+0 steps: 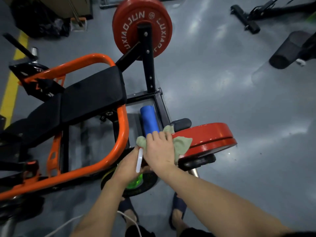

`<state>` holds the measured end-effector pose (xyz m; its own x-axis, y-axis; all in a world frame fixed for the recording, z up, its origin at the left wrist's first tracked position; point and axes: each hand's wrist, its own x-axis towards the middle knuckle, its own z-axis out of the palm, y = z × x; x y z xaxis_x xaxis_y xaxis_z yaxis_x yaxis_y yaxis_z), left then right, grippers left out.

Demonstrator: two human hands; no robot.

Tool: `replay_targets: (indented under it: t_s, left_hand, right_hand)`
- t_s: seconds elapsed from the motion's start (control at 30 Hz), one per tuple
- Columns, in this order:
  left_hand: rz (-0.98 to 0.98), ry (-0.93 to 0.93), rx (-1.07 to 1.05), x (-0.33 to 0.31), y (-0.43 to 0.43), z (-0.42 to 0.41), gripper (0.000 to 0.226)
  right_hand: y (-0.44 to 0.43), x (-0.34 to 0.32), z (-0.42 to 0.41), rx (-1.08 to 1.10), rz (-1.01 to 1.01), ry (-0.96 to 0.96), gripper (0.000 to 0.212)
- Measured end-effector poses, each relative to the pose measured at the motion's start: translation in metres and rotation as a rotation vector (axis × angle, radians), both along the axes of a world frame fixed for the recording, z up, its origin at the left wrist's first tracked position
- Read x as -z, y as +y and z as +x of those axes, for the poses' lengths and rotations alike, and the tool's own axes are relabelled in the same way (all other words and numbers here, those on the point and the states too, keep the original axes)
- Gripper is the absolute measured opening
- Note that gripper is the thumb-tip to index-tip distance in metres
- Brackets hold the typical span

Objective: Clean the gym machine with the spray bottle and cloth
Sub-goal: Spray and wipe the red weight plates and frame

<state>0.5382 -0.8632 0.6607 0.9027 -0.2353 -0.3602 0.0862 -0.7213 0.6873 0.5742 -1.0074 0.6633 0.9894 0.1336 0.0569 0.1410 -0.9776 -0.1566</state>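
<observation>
Right hand (159, 149) pressed palm-down on a green cloth (182, 145), fingers spread over it, bunching it against the near red weight plate (210, 135) and the lower end of a blue roller pad (149, 119). Left hand (127, 165) just beside it, clenched around the spray bottle (136, 181): white trigger (139, 159) upright by the thumb, translucent green body poking out below the wrist. Behind the hands, the gym machine's orange tube frame (123, 132) and black padded seat (92, 94). Farther off, a second red plate (142, 26) upright on a black post. Feet in dark slippers (178, 206) on the glossy grey floor (230, 100).
</observation>
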Motion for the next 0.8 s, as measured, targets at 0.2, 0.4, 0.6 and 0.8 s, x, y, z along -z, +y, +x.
replay_targets:
  t_s: [0.2,0.4,0.6,0.8]
  left_hand:
    - [0.131,0.007,-0.019,-0.005,0.051,-0.023,0.031]
    - [0.094,-0.062,-0.080,-0.040,0.040,-0.009,0.031]
    - [-0.029,-0.084,-0.026,-0.062,-0.018,0.000,0.031]
    - [0.058,0.014,-0.008,-0.062,-0.059,-0.018,0.035]
  right_hand:
    - [0.012,-0.005,-0.012,-0.148,0.067,0.092,0.019]
    - [-0.146,-0.042,0.026,0.451,0.337,0.041,0.025]
    - [-0.256,0.001,0.002,1.099,0.780,0.290,0.037]
    - [-0.269,0.015,-0.075,1.103,0.991,0.261,0.032]
